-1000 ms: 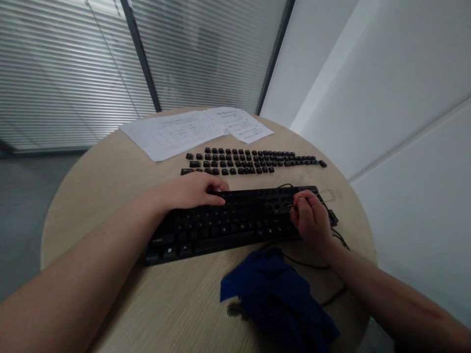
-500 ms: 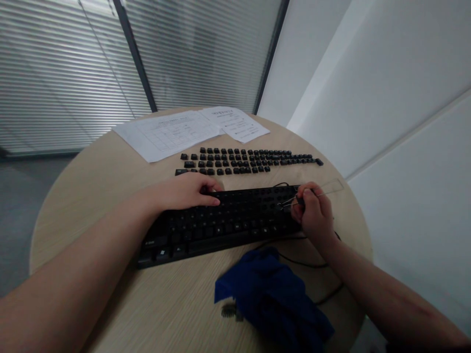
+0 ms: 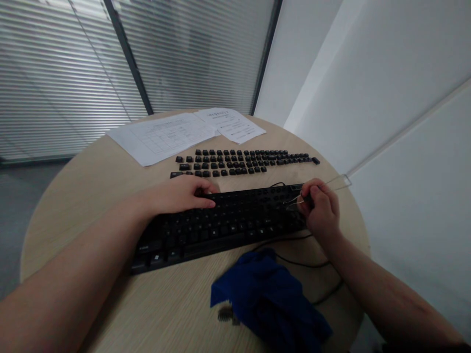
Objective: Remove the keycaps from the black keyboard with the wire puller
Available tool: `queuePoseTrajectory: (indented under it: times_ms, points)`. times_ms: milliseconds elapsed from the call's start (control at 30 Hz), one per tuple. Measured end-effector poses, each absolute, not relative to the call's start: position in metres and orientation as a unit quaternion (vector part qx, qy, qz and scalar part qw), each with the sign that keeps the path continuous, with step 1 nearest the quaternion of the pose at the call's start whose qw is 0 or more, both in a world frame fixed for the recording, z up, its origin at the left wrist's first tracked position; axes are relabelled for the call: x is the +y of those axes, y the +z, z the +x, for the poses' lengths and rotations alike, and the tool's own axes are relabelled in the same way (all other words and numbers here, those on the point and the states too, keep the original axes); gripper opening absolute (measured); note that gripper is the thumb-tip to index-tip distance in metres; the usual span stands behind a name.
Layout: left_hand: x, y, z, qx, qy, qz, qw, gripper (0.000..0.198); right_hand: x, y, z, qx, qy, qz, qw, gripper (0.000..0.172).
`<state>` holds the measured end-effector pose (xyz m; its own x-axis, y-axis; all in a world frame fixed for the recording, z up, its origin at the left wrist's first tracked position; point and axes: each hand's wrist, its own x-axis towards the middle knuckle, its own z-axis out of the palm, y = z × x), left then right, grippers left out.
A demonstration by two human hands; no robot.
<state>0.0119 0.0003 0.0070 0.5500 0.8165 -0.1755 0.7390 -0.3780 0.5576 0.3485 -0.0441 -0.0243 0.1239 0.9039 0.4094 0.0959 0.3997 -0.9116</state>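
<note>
A black keyboard lies at a slant on the round table. My left hand is closed on its far edge, thumb on the top and fingers curled over the back. In my right hand, closed over the keyboard's right end, is a wire keycap puller. Its wire tips reach down to the right part of the keyboard, where several keys look to be off; whether they grip a keycap is too dark to tell. Loose black keycaps stand in rows behind the keyboard.
Printed papers lie at the table's far side. Near the front edge is a crumpled blue cloth, with a small brush-like piece partly under it. A black cable loops at the right. A white wall rises beyond.
My right hand has shifted slightly right with the keycap puller. My left hand keeps its place on the keyboard. The whole view has moved a little.
</note>
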Motion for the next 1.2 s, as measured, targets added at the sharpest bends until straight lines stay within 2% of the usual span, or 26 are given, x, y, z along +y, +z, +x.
queuePoseTrajectory:
  times_ms: [167, 333, 433, 533, 633, 733, 867, 1000, 1200]
  points:
    - [0.001, 0.006, 0.011, 0.473, 0.060, 0.826, 0.301, 0.038, -0.041, -0.019, 0.357, -0.586, 0.244, -0.470, 0.613, 0.052]
    - [0.002, 0.004, 0.009, 0.460, 0.070, 0.832, 0.301, 0.038, -0.041, -0.007, 0.365, -0.636, 0.105, -0.481, 0.594, 0.058]
    - [0.002, 0.005, 0.009, 0.461, 0.072, 0.830, 0.305, 0.038, -0.042, 0.002, 0.372, -0.734, 0.039, -0.434, 0.521, 0.051]
    - [0.002, 0.006, 0.009, 0.468, 0.063, 0.827, 0.306, 0.037, -0.043, 0.008, 0.377, -0.826, 0.075, -0.398, 0.392, 0.029]
    - [0.003, 0.006, 0.007, 0.473, 0.052, 0.828, 0.296, 0.037, -0.041, 0.009, 0.382, -0.884, 0.132, -0.370, 0.253, 0.035]
    - [-0.001, 0.011, 0.009, 0.470, 0.063, 0.848, 0.237, 0.041, -0.036, 0.006, 0.385, -0.908, 0.151, -0.342, 0.190, 0.033]
    - [-0.022, 0.024, 0.034, 0.403, 0.134, 0.901, 0.089, 0.030, -0.030, 0.000, 0.385, -0.911, 0.170, -0.326, 0.184, 0.029]
    - [-0.041, 0.030, 0.075, 0.313, 0.085, 0.944, 0.058, 0.035, -0.027, -0.006, 0.382, -0.911, 0.175, -0.318, 0.195, 0.027]
    - [-0.035, 0.019, 0.104, 0.270, 0.025, 0.962, 0.008, 0.044, -0.024, -0.009, 0.379, -0.911, 0.185, -0.302, 0.211, 0.023]
